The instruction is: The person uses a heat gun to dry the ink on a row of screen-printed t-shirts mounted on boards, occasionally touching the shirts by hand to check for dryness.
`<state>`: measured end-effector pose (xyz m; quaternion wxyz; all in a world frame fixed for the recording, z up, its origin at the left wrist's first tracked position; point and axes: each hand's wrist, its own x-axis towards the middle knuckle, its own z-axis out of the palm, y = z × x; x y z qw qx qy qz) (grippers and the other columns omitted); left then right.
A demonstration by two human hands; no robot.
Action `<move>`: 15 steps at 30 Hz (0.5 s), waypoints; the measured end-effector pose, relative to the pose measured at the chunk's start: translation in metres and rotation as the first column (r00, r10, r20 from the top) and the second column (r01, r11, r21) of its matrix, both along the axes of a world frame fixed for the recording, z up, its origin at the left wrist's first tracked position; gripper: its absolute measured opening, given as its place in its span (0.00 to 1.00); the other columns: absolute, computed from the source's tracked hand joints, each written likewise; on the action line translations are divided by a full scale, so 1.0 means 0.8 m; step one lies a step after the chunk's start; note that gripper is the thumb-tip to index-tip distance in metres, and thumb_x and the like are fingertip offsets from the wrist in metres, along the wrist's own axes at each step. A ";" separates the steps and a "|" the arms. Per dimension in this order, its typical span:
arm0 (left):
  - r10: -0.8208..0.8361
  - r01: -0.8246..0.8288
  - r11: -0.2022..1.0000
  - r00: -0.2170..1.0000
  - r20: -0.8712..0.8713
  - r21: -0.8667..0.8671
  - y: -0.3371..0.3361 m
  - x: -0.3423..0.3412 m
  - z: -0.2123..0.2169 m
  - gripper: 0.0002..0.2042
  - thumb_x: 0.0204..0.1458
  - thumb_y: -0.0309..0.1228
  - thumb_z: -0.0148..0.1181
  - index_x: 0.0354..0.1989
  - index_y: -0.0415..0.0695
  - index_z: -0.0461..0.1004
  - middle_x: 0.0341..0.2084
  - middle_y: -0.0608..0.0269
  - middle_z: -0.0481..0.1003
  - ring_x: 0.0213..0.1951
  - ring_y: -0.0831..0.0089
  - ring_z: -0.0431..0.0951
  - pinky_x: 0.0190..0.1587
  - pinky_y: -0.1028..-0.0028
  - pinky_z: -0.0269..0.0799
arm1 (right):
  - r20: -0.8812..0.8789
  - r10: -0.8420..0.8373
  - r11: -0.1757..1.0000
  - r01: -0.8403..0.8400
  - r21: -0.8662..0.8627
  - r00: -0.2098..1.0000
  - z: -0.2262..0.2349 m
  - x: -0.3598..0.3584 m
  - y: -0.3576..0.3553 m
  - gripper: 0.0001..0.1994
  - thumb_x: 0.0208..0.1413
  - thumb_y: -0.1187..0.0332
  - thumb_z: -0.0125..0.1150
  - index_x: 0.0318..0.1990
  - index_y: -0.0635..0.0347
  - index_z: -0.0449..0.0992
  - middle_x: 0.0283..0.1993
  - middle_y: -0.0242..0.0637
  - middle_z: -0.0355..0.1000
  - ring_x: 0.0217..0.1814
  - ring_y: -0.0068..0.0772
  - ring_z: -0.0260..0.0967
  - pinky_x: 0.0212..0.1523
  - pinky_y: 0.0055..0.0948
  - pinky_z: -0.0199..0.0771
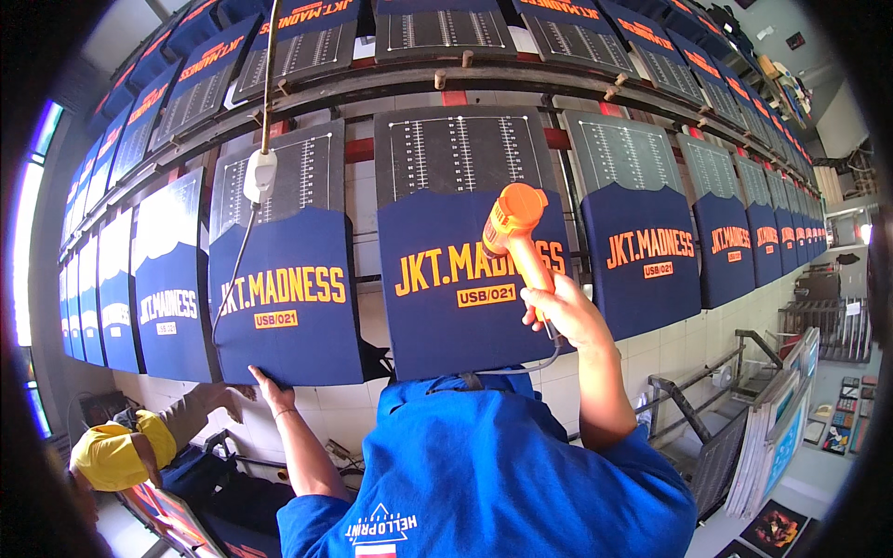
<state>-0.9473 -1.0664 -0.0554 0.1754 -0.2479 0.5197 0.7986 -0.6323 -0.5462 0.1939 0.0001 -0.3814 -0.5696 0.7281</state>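
Observation:
My right hand [569, 312] is closed round the handle of an orange hair dryer [517, 212]. The dryer's round body hangs over a navy shirt [433, 339] on the board in front of me, its dark nozzle toward the orange-yellow print and hiding some of it. A dark cord [556, 352] runs from the handle down past my waist. Out to the left, my left hand [272, 389] has its fingers extended at the bottom edge of the neighbouring navy shirt [279, 349], which bears a similar print. Part of that hand's fingers is hard to make out.
Rows of dark boards [462, 149] with navy shirts line the rails [391, 84]. A white socket [260, 175] hangs on a cable over the left board. At lower left is a person in a yellow shirt [116, 456]. Framed screens [777, 437] lean at right.

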 end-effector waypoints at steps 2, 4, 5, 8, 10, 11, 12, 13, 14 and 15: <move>-0.050 0.050 0.996 0.999 0.003 -0.079 -0.014 -0.006 -0.003 0.39 0.56 0.62 0.46 0.68 0.46 0.53 0.66 0.61 0.57 0.64 0.61 0.58 0.64 0.56 0.54 | -0.008 -0.025 0.999 0.025 0.029 1.000 0.000 -0.009 0.001 0.14 0.57 0.64 0.58 0.42 0.65 0.68 0.28 0.32 0.68 0.27 0.23 0.71 0.25 0.22 0.72; -0.066 0.078 0.969 0.996 0.058 -0.233 -0.007 -0.003 0.007 0.38 0.56 0.60 0.47 0.67 0.46 0.53 0.65 0.61 0.57 0.63 0.63 0.59 0.62 0.57 0.57 | 0.006 -0.055 0.997 0.054 0.048 0.998 0.000 -0.013 0.000 0.13 0.57 0.63 0.58 0.41 0.65 0.68 0.28 0.32 0.68 0.26 0.23 0.71 0.25 0.22 0.72; -0.058 0.071 0.926 0.997 0.045 -0.370 0.002 -0.002 0.018 0.37 0.56 0.58 0.50 0.66 0.44 0.55 0.64 0.60 0.59 0.62 0.63 0.61 0.61 0.58 0.59 | 0.014 -0.072 0.996 0.071 0.059 0.997 0.001 -0.013 0.000 0.13 0.57 0.63 0.58 0.41 0.65 0.68 0.27 0.32 0.68 0.26 0.23 0.70 0.24 0.22 0.72; -0.113 -0.074 0.738 0.966 -0.231 -0.671 -0.051 -0.029 0.014 0.35 0.54 0.49 0.60 0.60 0.33 0.61 0.56 0.54 0.68 0.54 0.60 0.70 0.55 0.64 0.66 | -0.009 -0.114 0.993 0.114 0.040 0.993 0.006 -0.013 -0.003 0.13 0.57 0.64 0.58 0.41 0.64 0.68 0.28 0.31 0.68 0.26 0.23 0.70 0.24 0.22 0.72; -0.109 -0.177 0.481 0.960 -0.259 -0.859 -0.031 -0.036 0.013 0.35 0.53 0.49 0.61 0.59 0.30 0.61 0.53 0.46 0.69 0.53 0.56 0.70 0.57 0.63 0.65 | 0.005 -0.133 0.989 0.133 0.072 0.991 0.001 -0.007 -0.008 0.13 0.58 0.64 0.57 0.42 0.65 0.67 0.27 0.31 0.68 0.25 0.23 0.71 0.23 0.21 0.72; -0.128 -0.196 0.344 0.959 -0.253 -0.918 -0.035 -0.047 0.015 0.37 0.53 0.50 0.60 0.61 0.31 0.59 0.56 0.44 0.67 0.56 0.55 0.68 0.58 0.62 0.64 | 0.005 -0.138 0.987 0.138 0.078 0.990 0.001 -0.005 -0.011 0.13 0.58 0.65 0.57 0.43 0.65 0.66 0.27 0.31 0.68 0.25 0.22 0.71 0.22 0.21 0.72; -0.116 -0.204 0.190 0.967 -0.229 -0.960 -0.038 -0.052 0.014 0.37 0.54 0.51 0.59 0.62 0.31 0.58 0.57 0.43 0.65 0.58 0.54 0.66 0.60 0.61 0.61 | 0.015 -0.140 0.988 0.139 0.063 0.990 0.003 -0.001 -0.015 0.13 0.59 0.65 0.56 0.42 0.65 0.66 0.27 0.31 0.68 0.24 0.23 0.71 0.22 0.21 0.72; -0.101 -0.205 0.032 0.973 -0.207 -0.978 -0.041 -0.057 0.014 0.38 0.54 0.51 0.58 0.63 0.32 0.56 0.59 0.42 0.63 0.60 0.53 0.63 0.61 0.60 0.59 | 0.025 -0.143 0.989 0.141 0.048 0.989 0.005 0.005 -0.019 0.12 0.59 0.65 0.56 0.42 0.65 0.67 0.27 0.31 0.68 0.24 0.23 0.71 0.22 0.21 0.72; -0.083 -0.202 -0.123 0.978 -0.192 -0.972 -0.042 -0.065 0.013 0.39 0.54 0.52 0.57 0.64 0.32 0.54 0.61 0.41 0.61 0.62 0.52 0.60 0.63 0.59 0.57 | 0.032 -0.145 0.989 0.144 0.037 0.989 0.009 0.009 -0.023 0.12 0.59 0.65 0.56 0.42 0.65 0.67 0.27 0.31 0.68 0.24 0.23 0.71 0.22 0.21 0.72; -0.140 -0.195 -0.158 0.975 -0.174 -0.968 -0.049 -0.074 0.017 0.38 0.55 0.51 0.55 0.66 0.37 0.51 0.63 0.41 0.56 0.66 0.50 0.54 0.65 0.56 0.52 | 0.032 -0.153 0.988 0.152 0.018 0.988 0.012 0.011 -0.029 0.12 0.59 0.65 0.56 0.42 0.64 0.67 0.27 0.31 0.68 0.24 0.23 0.71 0.22 0.21 0.72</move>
